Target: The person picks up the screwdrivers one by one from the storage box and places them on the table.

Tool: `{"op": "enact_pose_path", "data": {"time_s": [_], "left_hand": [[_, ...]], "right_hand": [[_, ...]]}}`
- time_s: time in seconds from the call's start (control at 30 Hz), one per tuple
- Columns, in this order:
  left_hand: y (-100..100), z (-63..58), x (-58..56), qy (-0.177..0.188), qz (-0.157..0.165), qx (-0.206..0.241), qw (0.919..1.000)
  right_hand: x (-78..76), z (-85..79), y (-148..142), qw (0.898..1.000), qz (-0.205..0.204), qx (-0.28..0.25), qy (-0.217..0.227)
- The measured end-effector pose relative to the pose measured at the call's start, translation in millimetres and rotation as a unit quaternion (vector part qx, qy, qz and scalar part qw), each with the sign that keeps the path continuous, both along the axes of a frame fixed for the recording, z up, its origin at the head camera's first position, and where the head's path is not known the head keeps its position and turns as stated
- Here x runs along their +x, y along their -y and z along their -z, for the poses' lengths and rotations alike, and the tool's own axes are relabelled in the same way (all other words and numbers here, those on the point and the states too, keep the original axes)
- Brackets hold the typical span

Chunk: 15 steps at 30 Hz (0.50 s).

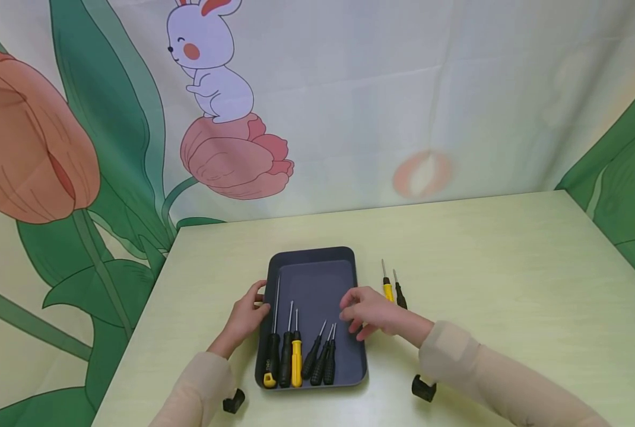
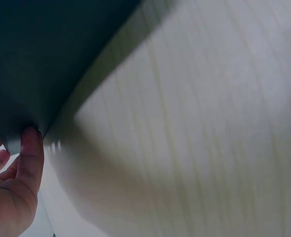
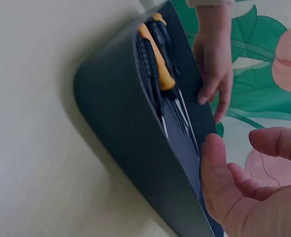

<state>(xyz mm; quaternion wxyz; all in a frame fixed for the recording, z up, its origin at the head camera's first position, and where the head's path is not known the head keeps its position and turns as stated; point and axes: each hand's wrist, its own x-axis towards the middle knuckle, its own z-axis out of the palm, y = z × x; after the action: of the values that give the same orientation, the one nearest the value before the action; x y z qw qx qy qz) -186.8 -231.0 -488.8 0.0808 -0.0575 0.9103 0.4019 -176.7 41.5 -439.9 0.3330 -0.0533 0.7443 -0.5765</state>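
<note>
A dark blue-grey tray (image 1: 317,261) lies on the table, with several screwdrivers side by side in its near half. Among them are a long black screwdriver with a yellow end (image 1: 272,356), a yellow screwdriver (image 1: 297,359) and small black screwdrivers (image 1: 329,362). My left hand (image 1: 245,317) holds the tray's left wall, as the left wrist view also shows. Over the right rim hovers my right hand (image 1: 373,311), its fingers loosely bent and nothing between them. Just beyond it lie a yellow-and-black screwdriver (image 1: 387,287) and a black screwdriver (image 1: 400,296), their handles partly hidden.
The pale wooden table (image 1: 488,255) extends to the right of the tray. A printed cloth with a rabbit (image 1: 210,89) and tulips hangs behind it. Small black pieces (image 1: 234,401) show near both wrists.
</note>
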Motion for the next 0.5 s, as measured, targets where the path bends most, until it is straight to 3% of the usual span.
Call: {"op": "enact_pose_path", "data": {"time_s": [0.5], "left_hand": [[0.6, -0.1, 1.0, 0.001, -0.005, 0.007, 1.0000]], "right_hand": [[16.3, 17.8, 31.1, 0.999, -0.032, 0.041, -0.004]]}}
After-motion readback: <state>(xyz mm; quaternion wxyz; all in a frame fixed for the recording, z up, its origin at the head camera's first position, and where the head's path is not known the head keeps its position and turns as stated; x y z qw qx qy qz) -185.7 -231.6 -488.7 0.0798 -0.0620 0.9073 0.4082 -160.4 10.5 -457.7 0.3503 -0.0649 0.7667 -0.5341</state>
